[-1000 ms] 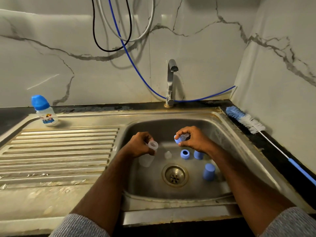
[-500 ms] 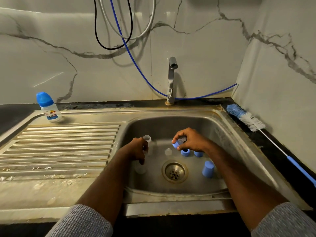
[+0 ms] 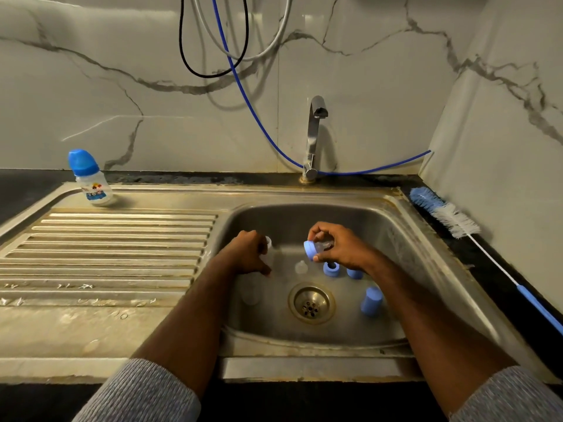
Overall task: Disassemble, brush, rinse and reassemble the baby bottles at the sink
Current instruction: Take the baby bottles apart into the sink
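Two hands work low in the sink (image 3: 405,239), so loose parts stay inside it. Left hand (image 3: 248,254) wraps its grip around a clear bottle (image 3: 268,242). Right hand (image 3: 341,246) pinches a blue ring with teat (image 3: 315,249). One capped bottle (image 3: 90,178) waits on the table. Small blue caps (image 3: 371,301) sit near the drain (image 3: 310,303).

A home kitchen: a stainless steel sink (image 3: 426,245) with a ribbed draining board (image 3: 106,254) is set into a dark counter (image 3: 24,190) beneath marble-patterned wall panels (image 3: 122,102). A tap (image 3: 313,138) stands behind the basin, and a bottle brush (image 3: 441,213) lies alongside
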Demonstrator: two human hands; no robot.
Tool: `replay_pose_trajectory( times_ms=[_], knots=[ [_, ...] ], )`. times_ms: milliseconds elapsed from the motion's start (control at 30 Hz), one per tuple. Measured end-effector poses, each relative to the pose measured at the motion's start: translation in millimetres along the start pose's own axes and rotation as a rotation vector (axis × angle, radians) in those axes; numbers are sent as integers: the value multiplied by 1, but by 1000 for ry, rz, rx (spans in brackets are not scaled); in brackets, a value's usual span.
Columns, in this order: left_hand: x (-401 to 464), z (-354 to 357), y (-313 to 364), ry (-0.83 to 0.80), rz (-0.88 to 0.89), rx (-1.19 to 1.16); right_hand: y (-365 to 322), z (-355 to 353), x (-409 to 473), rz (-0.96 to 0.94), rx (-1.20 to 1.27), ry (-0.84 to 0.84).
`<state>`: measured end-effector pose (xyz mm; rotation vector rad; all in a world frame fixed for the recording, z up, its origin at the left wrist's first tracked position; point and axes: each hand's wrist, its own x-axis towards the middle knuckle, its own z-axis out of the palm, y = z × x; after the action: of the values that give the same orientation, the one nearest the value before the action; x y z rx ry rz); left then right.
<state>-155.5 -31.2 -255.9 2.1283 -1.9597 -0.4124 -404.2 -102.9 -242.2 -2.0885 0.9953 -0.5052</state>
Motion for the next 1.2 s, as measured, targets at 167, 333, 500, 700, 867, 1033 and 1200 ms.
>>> replay_pose_trajectory(
  times_ms=[167,333,500,700,867,1033,1200],
  knots=[
    [-2,2,28,177,195,-479,-7,6,5,-40,145,114],
    [-2,7,46,130,245,-766,-14,9,5,-1,335,179],
    [1,5,44,165,192,-891,-13,5,3,7,466,184],
    [3,5,42,161,216,-977,-20,4,-2,-42,411,243],
    [-1,-1,41,27,254,-1139,-25,1,-3,-52,431,266],
    [-2,-3,44,-31,262,-1141,-30,1,0,-105,295,309],
    [-2,-5,47,-29,257,-1178,-32,6,1,-146,231,399]
  ],
)
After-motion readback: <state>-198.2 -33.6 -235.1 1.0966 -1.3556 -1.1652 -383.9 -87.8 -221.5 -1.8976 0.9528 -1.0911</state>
